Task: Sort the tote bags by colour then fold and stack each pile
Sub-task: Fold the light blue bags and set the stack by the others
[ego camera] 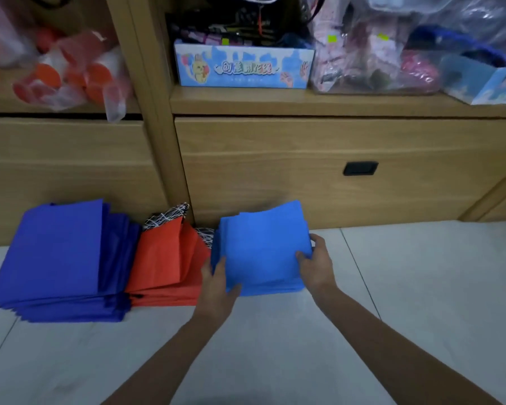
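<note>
Two hands clamp the pale blue stack of folded totes from either side. The right hand's thumb lies flat on the top bag while its fingers curl round the right edge. The left hand takes the near left corner, with its thumb on top and its fingers against the left side; how far they reach under I cannot tell. Both wrists are bent slightly inward, and both bare forearms stretch straight out from the bottom of the view, angled toward each other.

That stack sits on the pale tiled floor, its far edge up against the wooden cabinet. Touching it on the left is a red stack, fanned out a little at the near edge. Black-and-white netted bags poke out behind the red. Further left, just beside the red, lies a dark blue stack, bigger and less tidy.

Behind them, the cabinet has a drawer with a black recessed handle. On the shelf above stands a printed blue box, with clear plastic bags of goods to its right and red-and-white packets to its left.
</note>
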A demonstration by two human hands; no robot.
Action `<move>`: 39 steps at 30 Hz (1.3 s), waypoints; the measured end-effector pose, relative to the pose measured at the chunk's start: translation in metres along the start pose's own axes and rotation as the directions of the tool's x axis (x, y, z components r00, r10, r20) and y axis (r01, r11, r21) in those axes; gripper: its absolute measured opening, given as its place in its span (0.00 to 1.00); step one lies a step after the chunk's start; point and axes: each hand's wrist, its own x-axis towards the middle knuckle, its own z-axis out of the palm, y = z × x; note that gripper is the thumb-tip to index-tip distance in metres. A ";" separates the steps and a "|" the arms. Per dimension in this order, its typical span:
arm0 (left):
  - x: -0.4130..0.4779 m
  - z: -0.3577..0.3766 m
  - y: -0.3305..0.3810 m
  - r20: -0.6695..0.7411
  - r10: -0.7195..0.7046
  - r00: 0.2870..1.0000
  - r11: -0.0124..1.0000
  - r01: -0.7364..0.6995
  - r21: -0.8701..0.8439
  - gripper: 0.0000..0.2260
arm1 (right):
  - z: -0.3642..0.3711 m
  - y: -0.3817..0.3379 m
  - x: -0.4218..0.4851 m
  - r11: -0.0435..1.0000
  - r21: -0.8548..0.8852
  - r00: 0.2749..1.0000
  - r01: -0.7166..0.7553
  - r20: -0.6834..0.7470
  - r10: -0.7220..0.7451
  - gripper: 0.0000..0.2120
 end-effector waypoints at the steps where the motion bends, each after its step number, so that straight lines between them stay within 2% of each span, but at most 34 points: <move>1: 0.005 0.003 -0.002 0.002 -0.041 0.999 0.999 0.041 -0.020 0.30 | 0.003 0.004 0.007 1.000 -0.024 1.000 -0.013 0.017 0.013 0.22; 3: 0.013 0.008 -0.005 -0.016 -0.108 0.994 0.992 0.107 -0.065 0.29 | 0.007 0.015 0.021 0.993 -0.100 0.997 -0.059 0.045 0.064 0.27; 6: 0.024 0.019 -0.015 -0.070 -0.076 0.995 0.996 0.072 -0.061 0.29 | 0.008 0.031 0.036 0.966 -0.178 0.977 -0.189 0.070 0.204 0.36; 8: 0.028 0.027 -0.022 -0.085 -0.049 0.995 0.999 0.048 -0.011 0.29 | 0.008 0.040 0.045 0.954 -0.089 0.946 -0.287 0.130 0.296 0.37; 11: 0.035 0.037 -0.025 -0.097 -0.109 0.989 0.994 0.110 -0.001 0.29 | 0.012 0.052 0.056 0.896 0.086 0.878 -0.436 0.260 0.402 0.35; 15: 0.044 0.047 -0.031 -0.131 -0.110 0.985 0.994 0.112 0.008 0.29 | 0.024 0.065 0.069 0.865 0.154 0.860 -0.477 0.286 0.423 0.31; 19: 0.044 0.053 -0.033 -0.130 -0.157 0.979 0.987 0.151 -0.050 0.29 | 0.026 0.073 0.080 0.788 0.202 0.788 -0.582 0.379 0.486 0.33; 24: 0.044 0.055 -0.029 -0.124 -0.149 0.981 0.989 0.146 -0.027 0.30 | 0.022 0.079 0.081 0.750 0.257 0.770 -0.610 0.417 0.483 0.25; 28: 0.042 0.058 -0.019 -0.040 -0.172 0.984 0.983 0.169 -0.074 0.29 | 0.002 0.078 0.079 0.723 0.289 0.751 -0.628 0.467 0.466 0.16; 32: 0.044 0.069 -0.012 0.068 -0.117 0.991 0.991 0.121 -0.061 0.27 | -0.024 0.087 0.082 0.746 0.276 0.776 -0.607 0.411 0.479 0.20; 35: 0.050 0.073 -0.010 -0.005 -0.079 0.997 0.996 0.079 -0.033 0.24 | -0.040 0.094 0.083 0.765 0.268 0.794 -0.586 0.380 0.474 0.19; 37: 0.058 0.073 -0.010 -0.051 -0.144 0.988 0.988 0.142 -0.055 0.34 | -0.042 0.096 0.083 0.802 0.238 0.810 -0.547 0.392 0.436 0.16; 39: 0.069 0.072 -0.005 -0.015 -0.289 0.957 0.940 0.281 -0.195 0.46 | -0.042 0.095 0.084 0.848 0.192 0.832 -0.494 0.389 0.396 0.17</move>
